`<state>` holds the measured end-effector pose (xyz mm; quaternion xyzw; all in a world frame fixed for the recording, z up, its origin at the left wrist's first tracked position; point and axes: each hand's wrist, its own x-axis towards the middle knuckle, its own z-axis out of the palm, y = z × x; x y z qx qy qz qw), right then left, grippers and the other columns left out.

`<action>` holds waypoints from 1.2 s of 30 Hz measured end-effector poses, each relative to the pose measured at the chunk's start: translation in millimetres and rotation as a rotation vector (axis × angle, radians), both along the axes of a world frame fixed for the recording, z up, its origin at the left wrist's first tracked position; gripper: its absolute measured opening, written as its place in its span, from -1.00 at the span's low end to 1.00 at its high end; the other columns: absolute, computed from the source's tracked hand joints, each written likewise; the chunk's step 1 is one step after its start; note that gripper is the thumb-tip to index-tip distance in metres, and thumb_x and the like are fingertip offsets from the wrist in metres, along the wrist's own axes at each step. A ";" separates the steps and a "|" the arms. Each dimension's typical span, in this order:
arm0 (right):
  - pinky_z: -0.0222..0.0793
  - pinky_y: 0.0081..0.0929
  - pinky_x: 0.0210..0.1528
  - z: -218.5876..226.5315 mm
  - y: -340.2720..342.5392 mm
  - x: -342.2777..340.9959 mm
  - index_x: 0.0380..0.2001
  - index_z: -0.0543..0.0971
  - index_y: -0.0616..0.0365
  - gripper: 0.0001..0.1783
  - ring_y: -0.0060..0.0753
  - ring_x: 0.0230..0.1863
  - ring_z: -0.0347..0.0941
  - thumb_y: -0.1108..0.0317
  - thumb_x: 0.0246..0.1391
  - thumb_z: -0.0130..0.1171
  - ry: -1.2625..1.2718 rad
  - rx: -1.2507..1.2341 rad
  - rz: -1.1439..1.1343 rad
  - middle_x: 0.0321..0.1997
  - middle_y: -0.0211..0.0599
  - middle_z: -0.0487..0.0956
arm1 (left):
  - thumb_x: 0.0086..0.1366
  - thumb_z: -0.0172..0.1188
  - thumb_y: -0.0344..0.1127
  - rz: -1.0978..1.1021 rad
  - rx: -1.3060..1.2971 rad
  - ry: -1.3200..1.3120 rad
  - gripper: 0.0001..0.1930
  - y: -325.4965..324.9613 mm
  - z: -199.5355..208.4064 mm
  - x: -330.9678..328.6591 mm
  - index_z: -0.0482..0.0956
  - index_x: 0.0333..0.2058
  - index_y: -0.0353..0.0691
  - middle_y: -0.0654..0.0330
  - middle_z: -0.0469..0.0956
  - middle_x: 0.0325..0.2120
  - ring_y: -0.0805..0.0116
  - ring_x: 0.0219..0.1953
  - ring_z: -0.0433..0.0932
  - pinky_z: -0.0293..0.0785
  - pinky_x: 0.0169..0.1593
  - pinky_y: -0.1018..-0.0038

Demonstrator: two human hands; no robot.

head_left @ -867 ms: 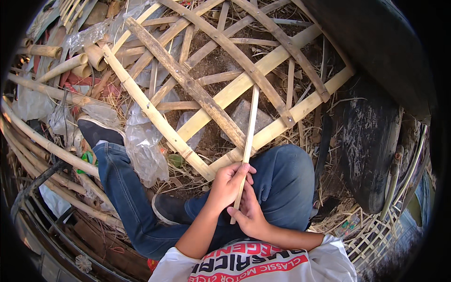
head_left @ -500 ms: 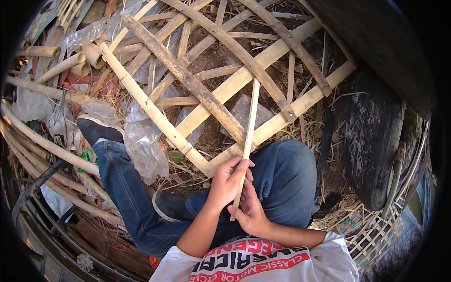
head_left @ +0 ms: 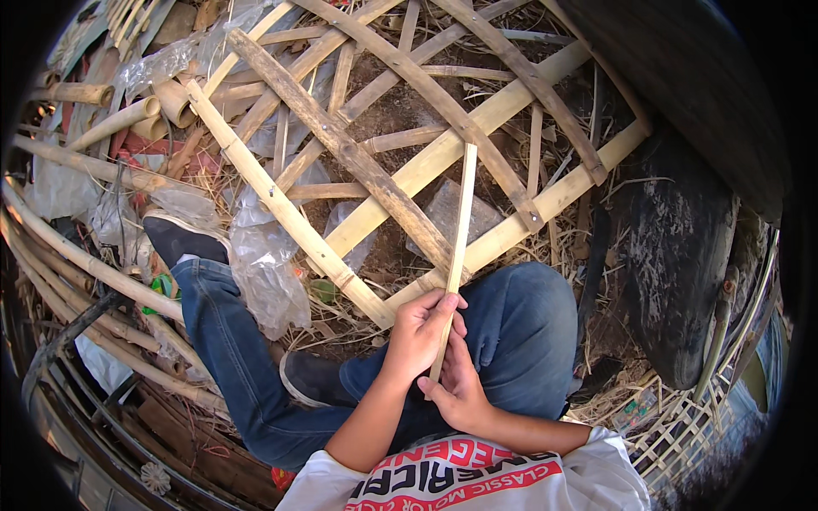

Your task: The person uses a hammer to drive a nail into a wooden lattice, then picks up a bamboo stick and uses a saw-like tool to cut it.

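Observation:
A long, pale bamboo strip [head_left: 461,217] slants up and away from my lap, with its far end over the bamboo lattice frame [head_left: 503,240]. My left hand [head_left: 416,335] is closed round the strip's lower part, thumb along the top. Just below it, my right hand [head_left: 460,387] holds the strip near its lower end, thumb and fingers bent about it; the palm side partly hides that end. The lattice, made of crossed bamboo slats joined at nail-like spots, lies on the ground in front of my knees.
Bamboo poles [head_left: 106,271] lie at the left, with cut bamboo tubes [head_left: 175,102] farther back. Clear plastic sheeting [head_left: 264,281] crumples beside my shoe [head_left: 183,238]. A stone block [head_left: 456,217] sits under the lattice. Large dark curved objects [head_left: 677,281] stand at right, near a woven bamboo piece [head_left: 682,430].
The strip's lower end sticks out less below my right hand than before. Both hands keep hold of it. The whole view has shifted slightly.

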<state>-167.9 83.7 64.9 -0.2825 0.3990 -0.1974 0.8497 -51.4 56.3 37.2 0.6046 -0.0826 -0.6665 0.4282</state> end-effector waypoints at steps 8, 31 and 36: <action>-0.08 -0.35 0.34 0.2 -5.0 2.2 0.32 -0.28 0.28 -0.09 -0.27 0.39 -0.09 0.65 0.03 0.01 -0.022 0.049 -0.026 0.36 -0.03 -0.05 | 0.37 0.00 -0.20 -0.003 0.028 0.002 -0.71 -5.5 -0.2 2.0 0.50 -0.38 -0.34 0.25 0.45 -0.65 0.58 -0.57 0.41 0.34 -0.47 0.64; 0.02 -0.38 0.29 0.7 -10.4 1.8 0.32 -0.28 0.26 -0.09 -0.30 0.32 0.06 0.65 0.04 0.01 -0.040 0.147 -0.057 0.31 -0.03 0.05 | 0.35 0.03 -0.19 -0.001 0.071 -0.058 -0.69 -7.3 0.5 0.5 0.54 -0.39 -0.37 0.25 0.46 -0.66 0.61 -0.58 0.39 0.32 -0.49 0.65; 0.07 -0.40 0.26 2.6 -11.0 2.4 0.33 -0.27 0.24 -0.10 -0.33 0.28 0.11 0.64 0.04 0.01 -0.034 0.153 -0.063 0.29 -0.06 0.09 | 0.34 0.04 -0.18 -0.016 0.099 -0.092 -0.67 -7.4 0.6 0.3 0.55 -0.40 -0.38 0.23 0.49 -0.65 0.59 -0.58 0.40 0.33 -0.48 0.64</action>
